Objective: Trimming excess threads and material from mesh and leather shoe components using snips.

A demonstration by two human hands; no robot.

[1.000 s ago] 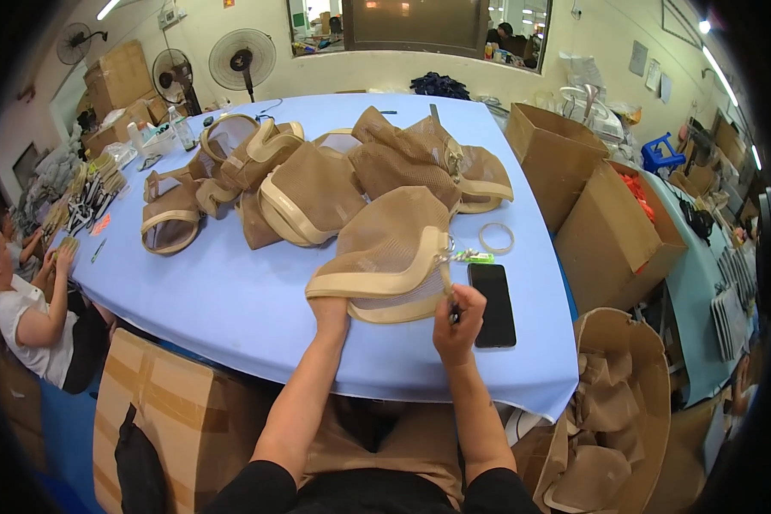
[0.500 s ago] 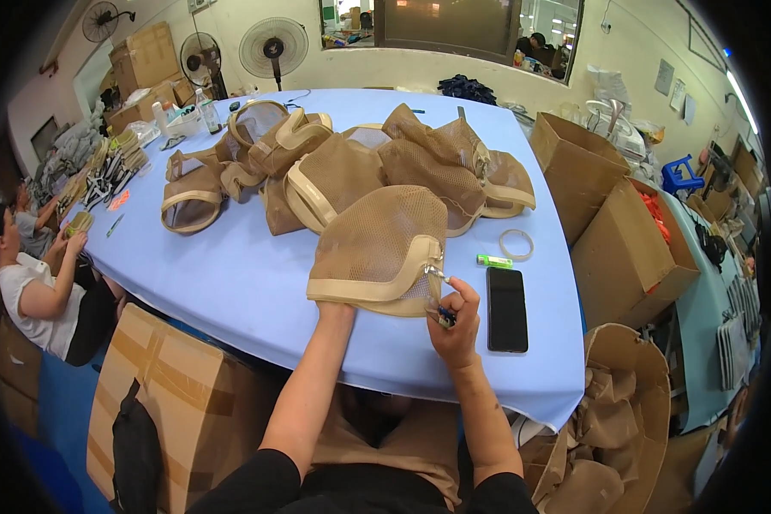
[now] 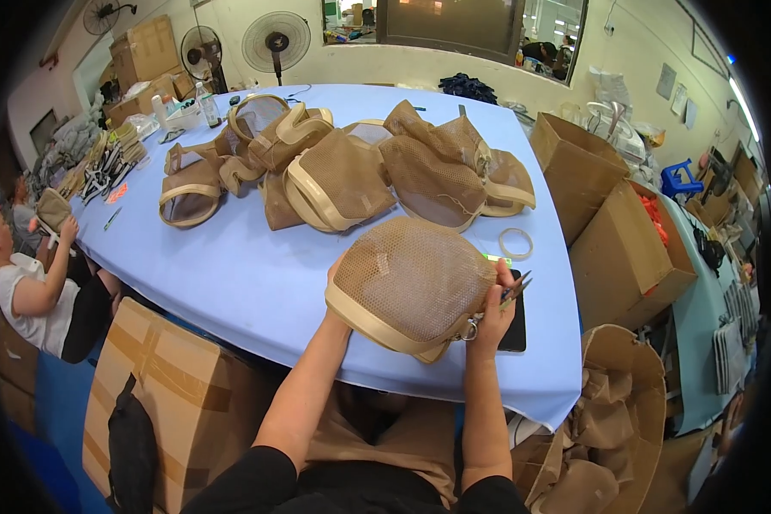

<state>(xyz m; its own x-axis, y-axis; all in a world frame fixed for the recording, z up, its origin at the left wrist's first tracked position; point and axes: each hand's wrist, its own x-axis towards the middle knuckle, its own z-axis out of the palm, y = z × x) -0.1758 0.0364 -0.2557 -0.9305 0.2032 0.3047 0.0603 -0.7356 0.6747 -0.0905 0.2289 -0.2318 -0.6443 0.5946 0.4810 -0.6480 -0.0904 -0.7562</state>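
Above the near edge of the blue bench (image 3: 231,283), the tan mesh cap (image 3: 411,287) now sits lifted and tipped up between both hands, its rounded crown facing the camera; half a second ago it lay lower and flatter on the cloth, with the cream band along its near side. That cream band now runs along the cap's lower left rim.

Left hand (image 3: 338,295): it is mostly hidden behind the cap's left side. Only a fingertip shows at the rim, so the fingers seem wrapped on the cap from behind, but how far they are closed cannot be told.

Right hand (image 3: 493,313): the fingers (image 3: 499,278) are curled shut on the cap's right edge, just by a small metal ring at the band's end. The same hand also pinches small metal snips (image 3: 516,289), whose tips stick out to the right. Earlier this hand worked lower, at the cap's near corner.

Under the right hand a dark phone (image 3: 516,330) lies flat on the bench, partly covered by the hand. A clear tape ring (image 3: 516,243) lies just beyond it. Farther back, well apart from the held cap, a pile of similar mesh caps (image 3: 343,171) spreads across the bench. Open cardboard boxes (image 3: 625,248) stand to the right of the bench.
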